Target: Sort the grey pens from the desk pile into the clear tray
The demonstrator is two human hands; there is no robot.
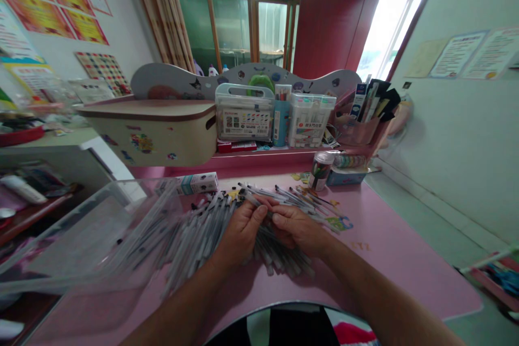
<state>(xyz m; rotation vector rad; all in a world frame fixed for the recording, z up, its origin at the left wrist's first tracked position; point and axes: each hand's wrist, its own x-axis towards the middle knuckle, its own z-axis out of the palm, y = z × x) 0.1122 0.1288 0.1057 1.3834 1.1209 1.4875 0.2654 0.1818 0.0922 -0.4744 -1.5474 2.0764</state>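
A big heap of grey pens (203,230) lies spread across the pink desk (389,265). My left hand (239,232) rests on the heap with its fingers curled round a pen. My right hand (298,227) sits just beside it, fingers pinched on the same pen (253,198) near its dark tip. Both hands meet at the middle of the pile. More pens (295,197) fan out to the right behind my right hand.
A clear plastic bin (81,238) lies tilted at the left, over part of the heap. A small teal box (194,183) lies behind the pens. On the shelf stand a cream storage box (158,132), marker cases (244,113) and a small jar (320,170).
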